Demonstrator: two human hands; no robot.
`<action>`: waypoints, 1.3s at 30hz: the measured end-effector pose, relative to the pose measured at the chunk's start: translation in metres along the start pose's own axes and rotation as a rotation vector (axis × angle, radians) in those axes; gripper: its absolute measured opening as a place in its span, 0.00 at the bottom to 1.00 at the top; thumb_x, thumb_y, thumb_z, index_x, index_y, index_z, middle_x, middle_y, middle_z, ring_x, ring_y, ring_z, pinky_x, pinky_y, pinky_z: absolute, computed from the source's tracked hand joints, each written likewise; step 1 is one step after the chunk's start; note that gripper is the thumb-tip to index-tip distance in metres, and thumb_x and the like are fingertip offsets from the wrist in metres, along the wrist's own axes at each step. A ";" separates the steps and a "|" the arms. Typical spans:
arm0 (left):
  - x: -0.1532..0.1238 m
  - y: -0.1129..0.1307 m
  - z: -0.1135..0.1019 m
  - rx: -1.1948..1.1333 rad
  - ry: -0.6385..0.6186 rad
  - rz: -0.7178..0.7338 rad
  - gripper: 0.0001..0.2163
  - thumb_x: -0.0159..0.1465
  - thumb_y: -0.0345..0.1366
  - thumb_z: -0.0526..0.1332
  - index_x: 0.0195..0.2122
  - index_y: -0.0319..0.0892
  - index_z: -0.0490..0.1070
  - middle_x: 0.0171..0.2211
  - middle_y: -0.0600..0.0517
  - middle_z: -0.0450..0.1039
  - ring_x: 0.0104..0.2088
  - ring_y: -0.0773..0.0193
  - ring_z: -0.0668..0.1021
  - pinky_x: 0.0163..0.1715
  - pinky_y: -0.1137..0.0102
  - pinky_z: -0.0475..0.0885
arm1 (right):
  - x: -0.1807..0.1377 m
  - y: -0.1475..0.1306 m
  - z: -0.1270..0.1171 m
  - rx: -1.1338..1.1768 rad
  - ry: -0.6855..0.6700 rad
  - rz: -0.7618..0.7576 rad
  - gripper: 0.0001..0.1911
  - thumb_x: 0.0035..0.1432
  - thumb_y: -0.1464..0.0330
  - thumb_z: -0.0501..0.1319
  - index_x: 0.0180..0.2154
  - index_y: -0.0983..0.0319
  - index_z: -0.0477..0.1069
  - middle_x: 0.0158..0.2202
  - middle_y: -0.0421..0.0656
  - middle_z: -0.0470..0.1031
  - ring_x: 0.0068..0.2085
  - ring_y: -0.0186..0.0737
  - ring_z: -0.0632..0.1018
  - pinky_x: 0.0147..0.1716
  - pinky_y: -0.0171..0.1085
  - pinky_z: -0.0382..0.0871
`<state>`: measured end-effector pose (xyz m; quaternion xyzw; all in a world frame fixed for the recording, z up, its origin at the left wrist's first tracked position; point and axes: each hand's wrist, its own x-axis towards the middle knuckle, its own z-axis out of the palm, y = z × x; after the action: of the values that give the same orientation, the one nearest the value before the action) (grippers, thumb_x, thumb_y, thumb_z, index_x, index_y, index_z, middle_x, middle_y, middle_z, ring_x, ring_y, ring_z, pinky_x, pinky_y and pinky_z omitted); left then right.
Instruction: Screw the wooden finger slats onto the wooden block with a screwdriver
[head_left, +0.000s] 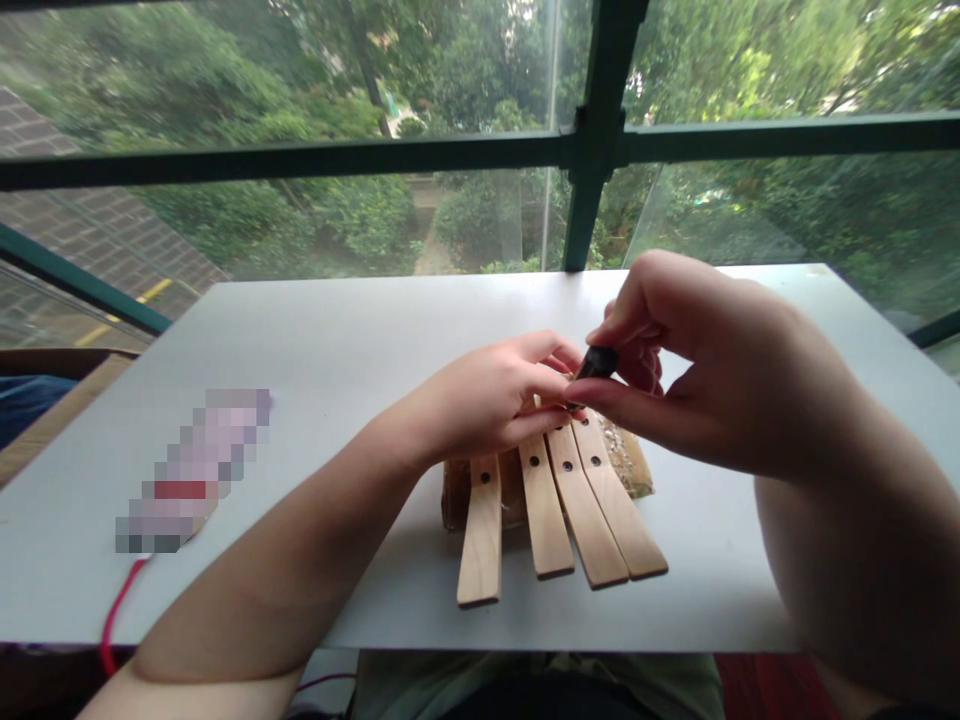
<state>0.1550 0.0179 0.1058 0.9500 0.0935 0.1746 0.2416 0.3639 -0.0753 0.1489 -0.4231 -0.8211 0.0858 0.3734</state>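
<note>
My right hand (675, 340) is closed in a pinch on a short black object (598, 362), perhaps a stubby tool handle; its lower end is hidden at my left fingers. My left hand (502, 390) meets it from the left, its fingers bent together over the far ends of the wooden strips; what they grip is hidden. Several flat pale wooden strips, among them a left one (480, 545) and a middle one (549, 520), fan out towards me, each with a dark round spot like a screw or hole. They rest across a brown block (637, 465) with whitish specks.
The white table (360, 330) stands against a window with a dark green frame (592, 130). On its left lies a pixelated pinkish object (202, 460) with a red cord (116, 610) running off the front edge. A cardboard box (67, 420) is beyond the left edge.
</note>
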 end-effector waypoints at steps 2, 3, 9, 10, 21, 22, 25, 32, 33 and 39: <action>0.000 0.000 0.001 0.003 0.000 0.001 0.09 0.69 0.31 0.60 0.46 0.42 0.79 0.54 0.46 0.74 0.53 0.61 0.77 0.55 0.68 0.75 | 0.000 0.000 0.000 -0.012 0.008 0.005 0.11 0.59 0.65 0.69 0.40 0.58 0.68 0.26 0.35 0.70 0.25 0.31 0.70 0.26 0.35 0.62; 0.000 0.000 0.001 0.003 0.001 0.003 0.09 0.70 0.32 0.60 0.46 0.42 0.79 0.54 0.46 0.74 0.53 0.61 0.77 0.55 0.68 0.75 | 0.000 0.000 0.000 -0.018 0.012 0.007 0.11 0.59 0.64 0.69 0.40 0.58 0.69 0.26 0.35 0.70 0.25 0.32 0.70 0.26 0.35 0.62; 0.000 -0.001 0.002 0.006 0.003 0.006 0.09 0.70 0.34 0.61 0.47 0.42 0.79 0.55 0.46 0.73 0.54 0.60 0.77 0.55 0.68 0.74 | 0.001 -0.003 -0.001 -0.056 0.018 0.010 0.12 0.58 0.64 0.69 0.38 0.59 0.68 0.24 0.36 0.70 0.25 0.32 0.69 0.26 0.35 0.60; 0.000 -0.002 0.003 0.003 0.003 0.009 0.09 0.70 0.35 0.62 0.47 0.42 0.79 0.55 0.45 0.73 0.53 0.61 0.77 0.55 0.68 0.74 | 0.001 -0.004 -0.001 -0.057 0.018 0.006 0.12 0.58 0.65 0.69 0.38 0.60 0.67 0.24 0.35 0.70 0.25 0.32 0.69 0.26 0.36 0.59; -0.002 -0.004 0.003 -0.020 0.023 0.002 0.07 0.69 0.36 0.63 0.44 0.43 0.80 0.54 0.48 0.74 0.53 0.64 0.78 0.56 0.71 0.73 | 0.003 -0.012 -0.007 -0.065 -0.025 -0.069 0.11 0.59 0.65 0.68 0.41 0.58 0.69 0.35 0.40 0.77 0.29 0.35 0.74 0.29 0.38 0.67; -0.002 -0.004 0.003 -0.015 0.015 -0.006 0.08 0.69 0.36 0.63 0.45 0.43 0.81 0.54 0.48 0.74 0.53 0.63 0.78 0.56 0.71 0.73 | 0.002 -0.014 -0.009 -0.029 -0.038 -0.065 0.11 0.59 0.68 0.68 0.43 0.58 0.69 0.38 0.42 0.78 0.30 0.35 0.75 0.30 0.38 0.69; -0.002 -0.004 0.002 -0.001 -0.024 -0.035 0.10 0.70 0.38 0.63 0.47 0.43 0.81 0.54 0.47 0.74 0.55 0.62 0.77 0.58 0.70 0.72 | 0.001 -0.017 -0.017 0.031 -0.097 -0.041 0.14 0.56 0.73 0.66 0.45 0.56 0.71 0.46 0.42 0.79 0.37 0.39 0.79 0.33 0.38 0.73; -0.001 -0.003 0.002 0.022 -0.013 -0.037 0.10 0.70 0.39 0.63 0.46 0.43 0.82 0.53 0.47 0.75 0.51 0.63 0.79 0.56 0.70 0.73 | 0.000 -0.009 -0.016 -0.053 -0.034 -0.197 0.06 0.56 0.76 0.65 0.36 0.62 0.74 0.38 0.44 0.81 0.36 0.39 0.80 0.33 0.39 0.72; -0.001 -0.003 0.002 0.020 -0.016 -0.038 0.10 0.70 0.39 0.63 0.46 0.43 0.82 0.53 0.47 0.75 0.51 0.63 0.78 0.56 0.70 0.72 | 0.001 -0.009 -0.015 -0.052 -0.028 -0.197 0.05 0.57 0.76 0.66 0.35 0.62 0.73 0.38 0.44 0.81 0.37 0.40 0.80 0.33 0.39 0.72; -0.002 -0.004 0.002 0.029 -0.026 -0.030 0.09 0.70 0.37 0.62 0.45 0.44 0.81 0.56 0.48 0.74 0.53 0.64 0.78 0.55 0.72 0.72 | 0.003 -0.009 -0.012 -0.064 -0.017 -0.199 0.05 0.59 0.75 0.64 0.33 0.62 0.70 0.38 0.44 0.79 0.35 0.38 0.79 0.30 0.37 0.69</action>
<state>0.1542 0.0198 0.1016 0.9541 0.1070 0.1570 0.2315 0.3655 -0.0813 0.1632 -0.3504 -0.8645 0.0254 0.3595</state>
